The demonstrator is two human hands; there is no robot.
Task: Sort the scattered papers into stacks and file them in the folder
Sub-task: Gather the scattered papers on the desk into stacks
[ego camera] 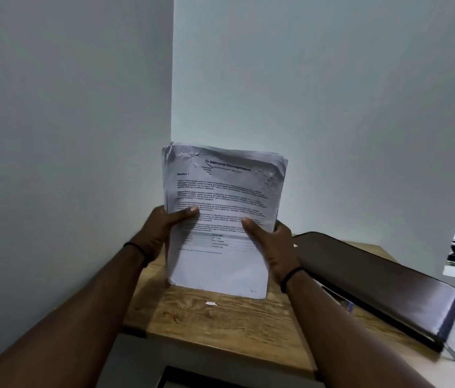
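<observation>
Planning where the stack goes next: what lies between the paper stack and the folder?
Head view: only the right hand, gripping the paper stack; the dark folder lies just beyond.

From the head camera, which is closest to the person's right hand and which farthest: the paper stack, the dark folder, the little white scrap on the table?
1. Paper stack: held in the right hand, upright over the table.
2. Dark folder: lying just to the hand's right.
3. White scrap: on the wood, below the stack, toward the left.
</observation>
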